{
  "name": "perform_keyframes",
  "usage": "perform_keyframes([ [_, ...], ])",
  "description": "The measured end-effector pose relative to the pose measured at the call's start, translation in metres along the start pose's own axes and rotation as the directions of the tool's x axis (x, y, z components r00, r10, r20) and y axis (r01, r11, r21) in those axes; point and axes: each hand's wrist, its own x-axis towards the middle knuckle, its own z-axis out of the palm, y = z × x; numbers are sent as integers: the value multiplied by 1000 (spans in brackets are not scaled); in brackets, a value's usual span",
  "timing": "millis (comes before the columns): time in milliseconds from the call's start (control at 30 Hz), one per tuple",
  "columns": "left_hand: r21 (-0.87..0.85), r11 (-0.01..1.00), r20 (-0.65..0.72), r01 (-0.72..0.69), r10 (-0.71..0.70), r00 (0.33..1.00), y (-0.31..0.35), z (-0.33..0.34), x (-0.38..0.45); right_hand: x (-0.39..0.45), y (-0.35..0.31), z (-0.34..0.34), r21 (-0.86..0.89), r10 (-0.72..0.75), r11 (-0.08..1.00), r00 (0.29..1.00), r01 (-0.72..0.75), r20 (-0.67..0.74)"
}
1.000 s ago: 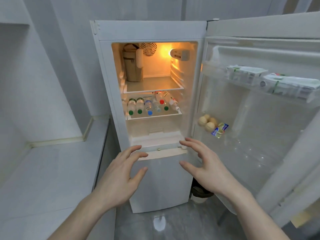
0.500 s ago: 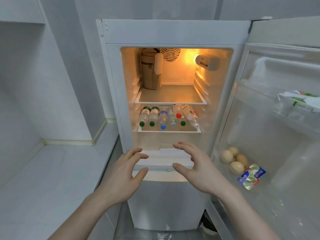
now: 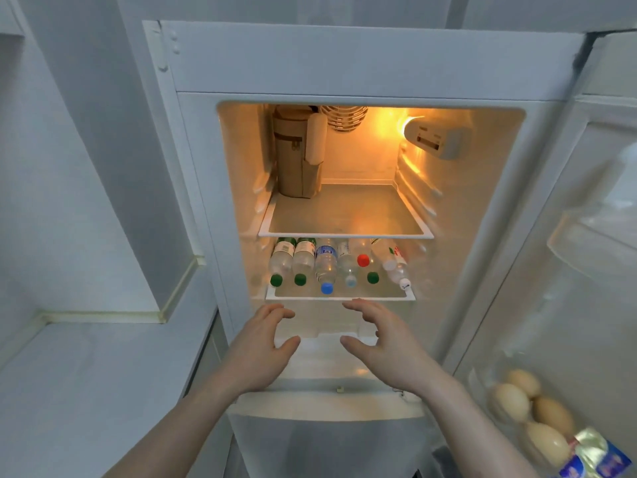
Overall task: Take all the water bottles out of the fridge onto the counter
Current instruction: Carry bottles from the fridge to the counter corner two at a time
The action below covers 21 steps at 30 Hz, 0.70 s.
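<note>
Several clear water bottles (image 3: 325, 265) lie side by side on the lower shelf (image 3: 339, 295) of the open fridge (image 3: 344, 60), caps toward me: green, blue, red and white ones. My left hand (image 3: 263, 346) and my right hand (image 3: 382, 339) are held out just below and in front of that shelf, fingers spread and lightly bent, holding nothing. Neither hand touches a bottle. The white counter (image 3: 86, 384) lies to the left of the fridge.
A tan insulated bag (image 3: 296, 157) stands at the back left of the upper shelf (image 3: 344, 232). The fridge door (image 3: 568, 270) hangs open on the right, with eggs (image 3: 531, 408) and a foil packet (image 3: 593, 457) in its lower rack.
The view has closed in on the fridge and both hands have risen and reached forward, from the freezer front up to just under the bottle shelf.
</note>
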Motion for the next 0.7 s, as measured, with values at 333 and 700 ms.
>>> perform_keyframes([
  [333, -223, 939, 87, 260, -246, 965, -38, 26, 122, 113, 17, 39, 38, 150, 988, 988, -152, 39],
  [700, -472, 783, 86, 405, -417, 905, -50, 57, 182, 218, 30, 83, -76, 226, 974, 954, -215, 198],
])
